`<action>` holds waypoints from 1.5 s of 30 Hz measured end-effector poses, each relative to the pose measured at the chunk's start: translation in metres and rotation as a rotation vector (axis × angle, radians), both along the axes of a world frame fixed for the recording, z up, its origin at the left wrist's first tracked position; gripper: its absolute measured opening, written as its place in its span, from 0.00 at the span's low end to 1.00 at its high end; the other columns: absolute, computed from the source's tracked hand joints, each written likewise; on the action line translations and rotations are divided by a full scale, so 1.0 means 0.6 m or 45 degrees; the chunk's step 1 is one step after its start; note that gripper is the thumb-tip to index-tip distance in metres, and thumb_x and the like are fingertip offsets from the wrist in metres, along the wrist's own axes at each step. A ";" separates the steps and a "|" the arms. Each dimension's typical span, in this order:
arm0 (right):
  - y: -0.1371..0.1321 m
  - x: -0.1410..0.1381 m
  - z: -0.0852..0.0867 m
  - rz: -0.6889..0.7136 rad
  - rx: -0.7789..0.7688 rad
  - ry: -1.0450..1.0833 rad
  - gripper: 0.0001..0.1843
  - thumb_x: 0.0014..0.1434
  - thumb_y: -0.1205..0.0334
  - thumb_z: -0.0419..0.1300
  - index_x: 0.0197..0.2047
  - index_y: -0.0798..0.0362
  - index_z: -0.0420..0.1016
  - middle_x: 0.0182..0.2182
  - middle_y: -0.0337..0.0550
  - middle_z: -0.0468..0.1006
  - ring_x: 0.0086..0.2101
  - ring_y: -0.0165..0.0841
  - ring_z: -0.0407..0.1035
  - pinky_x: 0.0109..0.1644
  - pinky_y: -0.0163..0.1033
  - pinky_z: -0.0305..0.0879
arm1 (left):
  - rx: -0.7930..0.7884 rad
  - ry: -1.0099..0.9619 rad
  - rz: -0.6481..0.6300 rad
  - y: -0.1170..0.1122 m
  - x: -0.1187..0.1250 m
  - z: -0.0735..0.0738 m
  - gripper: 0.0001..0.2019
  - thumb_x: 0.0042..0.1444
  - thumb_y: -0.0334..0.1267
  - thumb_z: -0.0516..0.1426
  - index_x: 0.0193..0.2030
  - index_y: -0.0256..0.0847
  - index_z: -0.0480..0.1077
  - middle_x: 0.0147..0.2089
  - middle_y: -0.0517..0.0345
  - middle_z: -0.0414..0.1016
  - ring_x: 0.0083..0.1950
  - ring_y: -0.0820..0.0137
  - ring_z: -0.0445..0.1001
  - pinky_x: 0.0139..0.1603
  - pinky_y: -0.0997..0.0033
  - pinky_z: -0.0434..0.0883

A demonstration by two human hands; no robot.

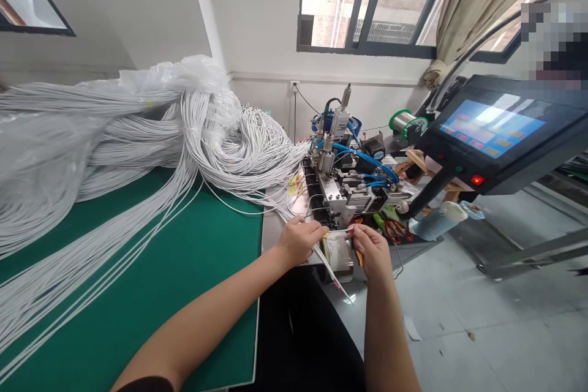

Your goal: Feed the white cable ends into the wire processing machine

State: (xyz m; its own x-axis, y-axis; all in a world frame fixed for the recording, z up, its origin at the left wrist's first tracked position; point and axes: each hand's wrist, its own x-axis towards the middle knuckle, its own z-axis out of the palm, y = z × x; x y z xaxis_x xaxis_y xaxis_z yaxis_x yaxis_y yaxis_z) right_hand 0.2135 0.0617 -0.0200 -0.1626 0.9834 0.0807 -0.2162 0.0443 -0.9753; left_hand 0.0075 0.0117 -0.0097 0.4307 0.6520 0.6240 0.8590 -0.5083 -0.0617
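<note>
My left hand is closed in a pinch on a thin white wire, with several more white wire ends hanging down from it toward my lap. My right hand pinches the other end of that short stretch of wire. Both hands hover just in front of a small metal machine with blue air hoses. A small labelled block on the machine's front edge sits right beneath the wire, between my two hands.
Large bundles of white wires, partly in clear plastic, lie over the green mat on the left. A touchscreen panel stands on an arm at right. A wire spool, red-handled scissors and a window are behind.
</note>
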 end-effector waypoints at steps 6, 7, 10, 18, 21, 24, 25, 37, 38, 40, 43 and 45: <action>0.020 0.006 -0.008 0.173 -0.097 0.033 0.14 0.49 0.53 0.68 0.33 0.56 0.80 0.24 0.39 0.73 0.18 0.21 0.47 0.21 0.32 0.39 | 0.039 -0.022 -0.010 0.002 0.001 0.002 0.17 0.57 0.25 0.47 0.48 0.41 0.71 0.36 0.56 0.76 0.38 0.68 0.72 0.42 0.65 0.63; 0.022 0.006 -0.009 0.174 -0.110 0.036 0.14 0.49 0.53 0.69 0.33 0.55 0.80 0.25 0.40 0.73 0.18 0.21 0.48 0.21 0.31 0.40 | 0.051 -0.023 -0.011 0.002 0.001 0.002 0.17 0.58 0.25 0.47 0.48 0.41 0.71 0.35 0.56 0.76 0.38 0.68 0.72 0.42 0.65 0.63; 0.024 0.006 -0.013 0.157 -0.151 0.040 0.17 0.48 0.51 0.69 0.36 0.55 0.80 0.27 0.40 0.74 0.19 0.21 0.49 0.21 0.31 0.43 | 0.082 -0.033 -0.011 0.003 0.001 0.002 0.17 0.58 0.25 0.48 0.49 0.42 0.72 0.35 0.56 0.75 0.39 0.67 0.70 0.42 0.65 0.63; 0.019 0.001 -0.005 0.119 -0.135 -0.003 0.23 0.46 0.47 0.69 0.40 0.56 0.81 0.31 0.45 0.79 0.18 0.21 0.47 0.20 0.31 0.45 | 0.040 -0.035 0.009 0.002 -0.001 -0.001 0.17 0.61 0.28 0.47 0.51 0.43 0.72 0.37 0.54 0.75 0.41 0.66 0.69 0.44 0.63 0.62; 0.019 0.003 -0.001 0.128 -0.122 -0.035 0.23 0.46 0.47 0.69 0.39 0.57 0.81 0.30 0.46 0.79 0.18 0.22 0.48 0.20 0.32 0.45 | 0.006 -0.025 0.029 0.002 0.000 -0.001 0.17 0.60 0.27 0.48 0.50 0.43 0.72 0.36 0.54 0.75 0.42 0.66 0.70 0.45 0.63 0.61; 0.022 0.006 0.000 0.125 -0.112 -0.084 0.22 0.46 0.47 0.69 0.38 0.56 0.81 0.28 0.44 0.78 0.18 0.22 0.51 0.21 0.32 0.48 | -0.012 -0.027 0.027 0.002 0.000 0.000 0.18 0.59 0.26 0.49 0.51 0.43 0.72 0.37 0.54 0.75 0.42 0.66 0.70 0.46 0.63 0.61; 0.024 0.007 0.000 0.115 -0.099 -0.113 0.22 0.47 0.47 0.69 0.38 0.56 0.81 0.28 0.44 0.78 0.18 0.23 0.54 0.22 0.32 0.50 | -0.026 -0.026 0.025 0.002 0.000 0.000 0.18 0.59 0.26 0.49 0.52 0.43 0.71 0.37 0.54 0.75 0.42 0.66 0.70 0.46 0.63 0.61; 0.049 -0.004 -0.013 0.025 0.335 -0.626 0.19 0.54 0.46 0.61 0.31 0.55 0.76 0.25 0.41 0.74 0.26 0.33 0.63 0.31 0.36 0.59 | -0.145 -0.009 0.097 0.004 0.003 -0.006 0.20 0.53 0.26 0.53 0.52 0.44 0.70 0.39 0.54 0.73 0.44 0.63 0.69 0.50 0.59 0.59; 0.051 -0.005 -0.014 0.025 0.347 -0.633 0.19 0.54 0.46 0.60 0.31 0.55 0.75 0.25 0.41 0.73 0.27 0.33 0.63 0.31 0.36 0.58 | -0.145 -0.017 0.112 0.003 0.004 -0.006 0.20 0.53 0.27 0.53 0.52 0.44 0.71 0.39 0.53 0.73 0.44 0.63 0.69 0.50 0.59 0.59; 0.056 -0.008 -0.014 0.031 0.354 -0.640 0.19 0.55 0.46 0.60 0.30 0.55 0.75 0.24 0.40 0.72 0.27 0.33 0.63 0.32 0.36 0.58 | -0.137 -0.035 0.144 0.002 0.005 -0.005 0.20 0.53 0.27 0.53 0.52 0.43 0.71 0.39 0.53 0.73 0.45 0.63 0.69 0.50 0.58 0.59; 0.063 -0.013 -0.015 0.072 0.333 -0.617 0.18 0.54 0.46 0.61 0.28 0.55 0.73 0.23 0.39 0.70 0.26 0.32 0.61 0.31 0.36 0.57 | -0.138 -0.055 0.197 0.001 0.006 -0.004 0.21 0.51 0.26 0.53 0.52 0.43 0.71 0.40 0.53 0.73 0.46 0.62 0.69 0.51 0.57 0.58; 0.068 -0.015 -0.016 0.115 0.319 -0.583 0.18 0.53 0.46 0.61 0.27 0.54 0.71 0.22 0.38 0.68 0.26 0.31 0.60 0.30 0.35 0.57 | -0.163 -0.063 0.226 0.001 0.006 -0.004 0.22 0.49 0.25 0.53 0.51 0.43 0.71 0.41 0.52 0.74 0.46 0.61 0.68 0.51 0.56 0.57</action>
